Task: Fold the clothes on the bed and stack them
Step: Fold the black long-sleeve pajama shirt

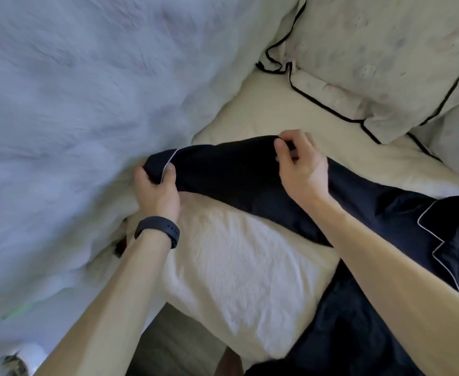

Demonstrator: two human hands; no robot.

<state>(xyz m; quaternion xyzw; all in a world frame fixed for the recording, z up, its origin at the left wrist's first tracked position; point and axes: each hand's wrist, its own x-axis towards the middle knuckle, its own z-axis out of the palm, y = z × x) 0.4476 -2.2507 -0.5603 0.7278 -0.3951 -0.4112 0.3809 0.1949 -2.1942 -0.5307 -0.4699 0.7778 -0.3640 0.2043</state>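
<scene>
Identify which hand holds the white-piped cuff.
The left hand, wearing the black wristband, grips the piped cuff of the navy pajama top; the right hand pinches plain fabric farther along the sleeve.

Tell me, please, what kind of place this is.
Most likely a bedroom. A pillow edged with black piping lies on cream bedding, a fluffy pale blanket is heaped beside it, and the left hand and the right hand grip a dark pyjama shirt with white piping.

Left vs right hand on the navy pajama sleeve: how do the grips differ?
Left hand holds the white-piped cuff of the navy pajama top; right hand pinches the sleeve's upper edge further along. Left wrist wears a dark wristband; right wrist is bare. Both grip the same sleeve.
</scene>
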